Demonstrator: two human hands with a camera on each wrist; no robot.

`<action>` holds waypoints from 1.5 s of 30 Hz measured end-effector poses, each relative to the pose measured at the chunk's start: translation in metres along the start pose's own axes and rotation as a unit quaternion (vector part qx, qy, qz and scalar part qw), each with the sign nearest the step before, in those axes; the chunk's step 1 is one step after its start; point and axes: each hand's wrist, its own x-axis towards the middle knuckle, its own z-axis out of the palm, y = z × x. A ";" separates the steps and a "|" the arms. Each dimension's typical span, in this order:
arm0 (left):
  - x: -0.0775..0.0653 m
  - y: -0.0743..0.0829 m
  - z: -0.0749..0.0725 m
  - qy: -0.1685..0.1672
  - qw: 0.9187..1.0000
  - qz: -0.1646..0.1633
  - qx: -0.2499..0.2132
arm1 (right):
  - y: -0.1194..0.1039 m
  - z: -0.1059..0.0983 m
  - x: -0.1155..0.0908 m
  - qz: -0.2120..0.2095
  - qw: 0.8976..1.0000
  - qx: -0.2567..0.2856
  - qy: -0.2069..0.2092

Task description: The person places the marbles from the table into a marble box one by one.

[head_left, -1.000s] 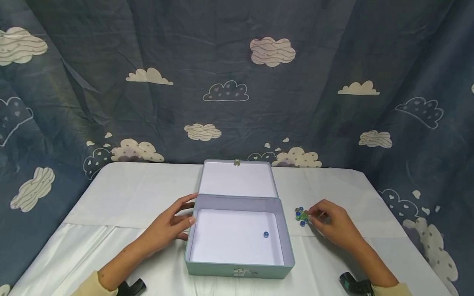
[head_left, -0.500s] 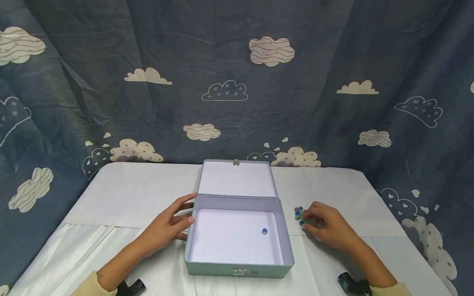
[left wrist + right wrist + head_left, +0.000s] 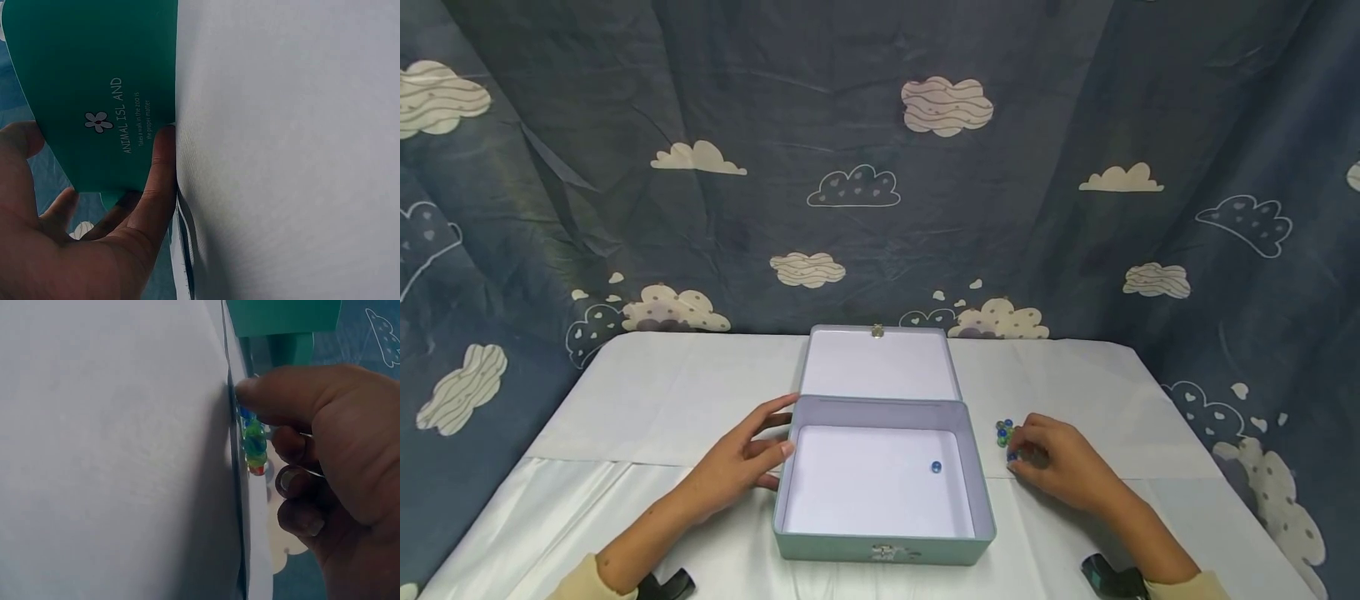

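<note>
A green tin box with a pale interior stands on the white-covered table, its lid tipped back. One blue marble lies inside on the right half of the floor. My left hand rests with extended fingers against the box's left wall, also visible beside the printed green wall in the left wrist view. To the right of the box, my right hand pinches a blue marble between thumb and index finger, low at the table. Several green and blue marbles cluster just beyond its fingertips.
White cloth covers the table, with a fold line crossing it. A dark curtain printed with clouds hangs behind and at both sides. A black wrist device sits by the right sleeve, and another by the left.
My right hand has shifted slightly left and toward me, its thumb and index finger closing around the near blue marble. The marble in the box has rolled slightly away. My left hand stays put.
</note>
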 end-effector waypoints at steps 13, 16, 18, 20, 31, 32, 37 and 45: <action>0.000 -0.001 0.003 -0.001 1.000 -0.001 0.002 | -0.007 -0.001 -0.005 -0.029 0.999 -0.016 0.033; -0.001 -0.001 0.002 -0.003 1.000 0.001 -0.001 | -0.012 -0.005 -0.005 -0.040 0.998 0.007 0.045; -0.001 -0.001 0.002 -0.004 1.000 0.003 0.001 | -0.017 -0.008 -0.003 -0.062 0.996 0.024 0.058; -0.003 0.000 0.000 -0.001 1.000 0.004 0.004 | -0.024 -0.010 0.000 -0.085 0.993 0.041 0.072; -0.003 0.002 -0.004 -0.002 1.000 0.011 0.010 | -0.071 -0.019 0.001 -0.148 0.978 0.085 0.120; -0.003 0.003 -0.003 -0.003 1.000 0.009 0.009 | -0.073 -0.019 0.000 -0.150 0.978 0.087 0.118; -0.001 0.002 -0.002 0.001 1.000 0.004 0.009 | -0.079 -0.014 -0.001 -0.171 0.976 0.100 0.092; 0.000 0.001 -0.001 -0.002 1.000 0.008 0.010 | -0.076 -0.005 -0.002 -0.196 0.970 0.093 0.107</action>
